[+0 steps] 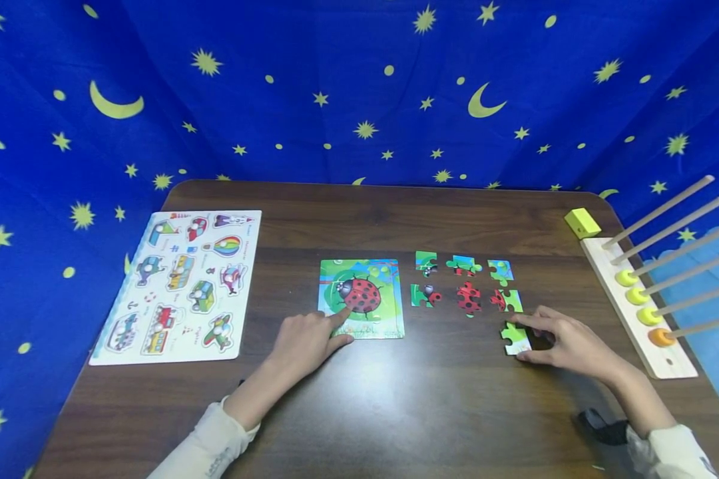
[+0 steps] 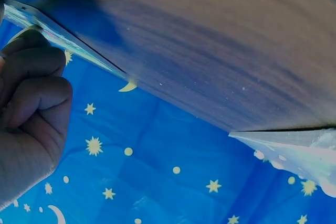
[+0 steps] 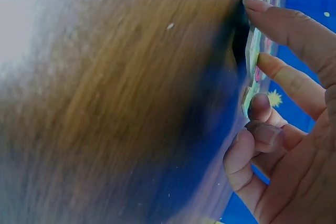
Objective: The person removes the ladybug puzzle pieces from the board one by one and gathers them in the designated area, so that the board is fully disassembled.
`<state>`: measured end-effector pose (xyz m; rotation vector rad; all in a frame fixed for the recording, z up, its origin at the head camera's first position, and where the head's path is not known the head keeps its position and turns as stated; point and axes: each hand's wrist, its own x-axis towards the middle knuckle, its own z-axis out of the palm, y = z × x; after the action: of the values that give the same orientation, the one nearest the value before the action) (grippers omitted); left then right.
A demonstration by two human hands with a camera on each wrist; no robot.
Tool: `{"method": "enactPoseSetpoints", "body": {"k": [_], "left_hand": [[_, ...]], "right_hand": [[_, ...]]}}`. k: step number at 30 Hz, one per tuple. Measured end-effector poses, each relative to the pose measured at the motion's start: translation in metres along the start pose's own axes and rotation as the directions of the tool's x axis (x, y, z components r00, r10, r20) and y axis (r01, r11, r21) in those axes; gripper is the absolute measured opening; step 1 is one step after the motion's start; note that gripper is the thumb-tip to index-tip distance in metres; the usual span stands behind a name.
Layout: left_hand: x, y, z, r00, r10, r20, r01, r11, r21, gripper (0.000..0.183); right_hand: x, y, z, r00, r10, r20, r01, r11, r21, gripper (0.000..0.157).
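A square ladybug picture board point(image 1: 388, 313) lies flat mid-table. The left hand point(image 1: 304, 340) rests at its lower left, index finger straight on the picture and thumb by the bottom edge; the left wrist view shows its other fingers curled. The right hand point(image 1: 566, 340) pinches a green and white puzzle piece point(image 1: 517, 339) between thumb and index finger, at the table surface. Just above that piece lies a red and green puzzle piece point(image 1: 511, 301). Several more pieces, among them a red spotted piece point(image 1: 469, 297) and a blue and green piece point(image 1: 500, 271), lie apart in rows.
A white peg puzzle board point(image 1: 248, 266) with vehicle pictures lies at the left. On the right stands a wooden rack point(image 1: 629, 313) with tall rods and yellow and orange beads, a yellow block point(image 1: 582, 223) behind it. A starred blue curtain point(image 1: 311, 86) hangs beyond the table.
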<state>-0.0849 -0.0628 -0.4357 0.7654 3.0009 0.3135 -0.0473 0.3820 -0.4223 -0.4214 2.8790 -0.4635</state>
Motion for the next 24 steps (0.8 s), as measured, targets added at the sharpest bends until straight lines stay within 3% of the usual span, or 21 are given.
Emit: {"method": "enactPoseSetpoints", "body": {"k": [12,19,24], "left_hand": [[0.001,-0.006,-0.005,0.999,-0.007,0.051,0.01,0.998,-0.061,0.057],[-0.004,-0.019,-0.016,0.992,-0.096,0.081,0.103,0.991,-0.086,0.066],[-0.01,-0.025,-0.015,0.989,-0.12,0.084,0.128,0.988,-0.086,0.063]], "right_hand": [[0.002,-0.005,0.002,1.0,-0.019,-0.004,0.019,1.0,0.021,0.062],[0.02,-0.035,0.007,0.992,-0.108,-0.071,0.112,0.992,0.058,0.063],[0.042,-0.065,0.012,0.985,-0.166,-0.041,0.169,0.983,0.079,0.063]]}}
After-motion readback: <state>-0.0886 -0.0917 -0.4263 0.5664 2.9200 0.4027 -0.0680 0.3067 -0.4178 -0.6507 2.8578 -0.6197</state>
